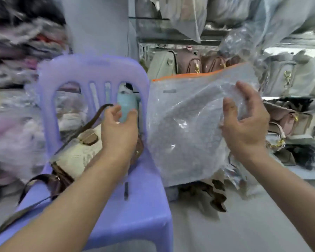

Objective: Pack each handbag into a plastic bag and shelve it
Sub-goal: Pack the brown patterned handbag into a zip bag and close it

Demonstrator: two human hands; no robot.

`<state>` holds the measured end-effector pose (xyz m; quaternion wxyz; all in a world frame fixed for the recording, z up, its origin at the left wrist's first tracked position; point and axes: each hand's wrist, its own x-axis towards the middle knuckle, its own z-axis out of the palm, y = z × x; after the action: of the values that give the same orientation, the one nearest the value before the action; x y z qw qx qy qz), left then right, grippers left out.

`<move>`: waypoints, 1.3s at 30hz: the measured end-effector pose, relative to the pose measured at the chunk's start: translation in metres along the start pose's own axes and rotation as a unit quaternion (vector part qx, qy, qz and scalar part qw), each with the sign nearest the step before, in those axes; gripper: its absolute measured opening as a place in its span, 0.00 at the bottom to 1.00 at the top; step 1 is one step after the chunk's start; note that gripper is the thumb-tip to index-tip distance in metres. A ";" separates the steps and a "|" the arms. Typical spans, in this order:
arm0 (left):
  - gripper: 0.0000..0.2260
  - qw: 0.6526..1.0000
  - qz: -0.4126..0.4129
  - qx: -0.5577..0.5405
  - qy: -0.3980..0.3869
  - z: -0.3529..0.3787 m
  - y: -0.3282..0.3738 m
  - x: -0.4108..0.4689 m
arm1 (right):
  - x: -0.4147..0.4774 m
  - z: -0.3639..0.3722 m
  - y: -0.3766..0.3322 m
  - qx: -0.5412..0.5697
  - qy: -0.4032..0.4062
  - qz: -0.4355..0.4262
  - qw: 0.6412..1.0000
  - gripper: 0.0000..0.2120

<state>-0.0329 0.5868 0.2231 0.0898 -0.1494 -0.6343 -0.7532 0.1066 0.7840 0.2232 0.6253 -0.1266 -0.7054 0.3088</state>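
A cream handbag [76, 153] with brown trim and a brown strap lies on the seat of a purple plastic chair [138, 219]. My left hand [119, 131] hovers over its right end with fingers loosely curved and nothing in them, the fingertips close to a turquoise bottle [126, 104]. To the right, my right hand [244, 128] grips the crumpled edge of a clear plastic bag [185, 124] with an orange zip strip along the top. The bag hangs upright beside the chair and looks empty.
Glass shelves [153, 19] at the back and right carry beige and pink handbags [189, 62], many wrapped in plastic. More bags [287, 120] pile up low on the right. A small dark stick-like object [126, 190] lies on the chair seat. Blurred clothing fills the left side.
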 end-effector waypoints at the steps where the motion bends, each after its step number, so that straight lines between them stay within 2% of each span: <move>1: 0.06 0.996 -0.066 -0.036 -0.039 -0.008 0.003 0.005 | 0.010 0.009 -0.015 0.023 0.007 -0.014 1.000 0.19; 3: 0.13 0.982 -0.139 -0.079 -0.102 -0.025 0.005 0.009 | 0.022 0.028 -0.041 0.059 -0.006 -0.020 0.998 0.18; 5: 0.20 0.986 -0.125 -0.046 -0.102 -0.042 0.000 0.013 | 0.024 0.049 -0.061 0.067 -0.038 -0.014 0.997 0.18; 7: 0.17 0.991 -0.104 -0.028 -0.077 -0.055 0.000 0.018 | 0.021 0.070 -0.077 0.092 -0.044 0.011 0.995 0.17; 10: 0.08 0.989 -0.089 -0.069 -0.096 -0.067 0.008 0.027 | 0.015 0.098 -0.106 0.162 -0.076 0.075 0.981 0.14; 12: 0.08 0.985 -0.081 -0.093 -0.119 -0.070 0.015 0.027 | 0.008 0.114 -0.128 0.223 -0.131 0.139 0.956 0.15; 15: 0.15 0.974 -0.096 -0.133 -0.154 -0.072 0.019 0.023 | -0.008 0.134 -0.150 0.321 -0.208 0.225 0.896 0.14; 18: 0.25 0.946 -0.131 -0.196 -0.223 -0.080 0.027 0.022 | -0.022 0.150 -0.159 0.388 -0.274 0.270 0.838 0.14; 20: 0.28 0.927 -0.133 -0.226 -0.267 -0.084 0.031 0.023 | -0.026 0.154 -0.163 0.417 -0.310 0.288 0.805 0.14; 25: 0.30 0.917 -0.141 -0.231 -0.292 -0.100 0.030 0.025 | -0.026 0.160 -0.163 0.404 -0.366 0.281 0.790 0.14; 28: 0.28 0.913 -0.137 -0.209 -0.322 -0.113 0.034 0.026 | -0.030 0.161 -0.163 0.438 -0.344 0.302 0.774 0.13; 29: 0.25 0.924 -0.122 -0.195 -0.305 -0.113 0.033 0.027 | -0.032 0.162 -0.163 0.438 -0.322 0.298 0.784 0.13; 32: 0.21 0.980 -0.049 -0.147 -0.122 -0.111 0.028 0.033 | -0.036 0.170 -0.146 0.311 -0.246 0.202 0.896 0.13; 34: 0.22 0.995 0.045 -0.088 -0.021 -0.108 0.030 0.036 | -0.036 0.173 -0.134 0.226 -0.214 0.138 0.940 0.12; 36: 0.23 0.986 0.162 -0.009 0.035 -0.105 0.037 0.036 | -0.033 0.171 -0.124 0.157 -0.207 0.112 0.959 0.13; 39: 0.24 0.939 0.329 0.098 0.030 -0.099 0.042 0.031 | -0.030 0.166 -0.113 0.068 -0.194 0.118 0.971 0.16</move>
<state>-0.0590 0.4833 0.2572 0.3656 -0.3174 -0.6173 -0.6201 -0.0233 0.6332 0.2622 0.4427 -0.1035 -0.7709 0.4462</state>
